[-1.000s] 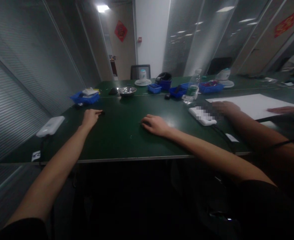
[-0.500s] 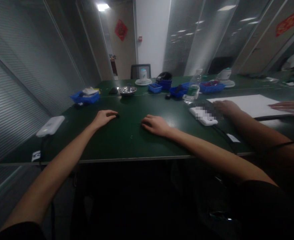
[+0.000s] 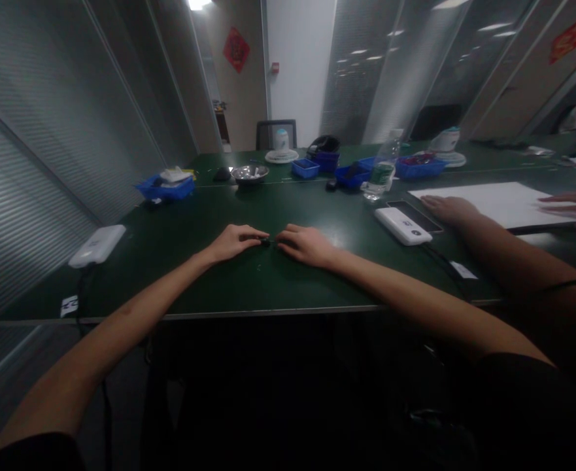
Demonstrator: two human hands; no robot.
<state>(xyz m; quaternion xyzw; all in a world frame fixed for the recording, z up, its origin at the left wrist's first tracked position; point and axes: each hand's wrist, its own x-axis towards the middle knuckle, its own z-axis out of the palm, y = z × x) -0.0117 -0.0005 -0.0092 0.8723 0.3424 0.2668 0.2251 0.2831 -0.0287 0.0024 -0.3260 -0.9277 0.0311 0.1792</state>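
Observation:
My left hand (image 3: 233, 242) pinches a small black piece (image 3: 265, 241) between thumb and fingertips, low over the green table (image 3: 209, 288). Its kind is too small to make out. Facing it, my right hand (image 3: 310, 246) rests on the tabletop with curled fingers. A thin tip pokes out from those fingers toward the black piece, but what they hold is mostly hidden. The two hands almost meet; whether the black piece touches the thin tip I cannot tell.
To the right lie a white power bank (image 3: 401, 226) with a cable and a phone (image 3: 418, 216). Another person's hand (image 3: 449, 209) rests by white paper (image 3: 498, 196). Farther back stand a bottle (image 3: 383, 170), a metal bowl (image 3: 249, 174) and blue trays (image 3: 165, 190). Another power bank (image 3: 96, 246) lies left.
My left hand has moved right with the small black piece, up to my right hand. My right hand has stayed in place. The view has tilted slightly down.

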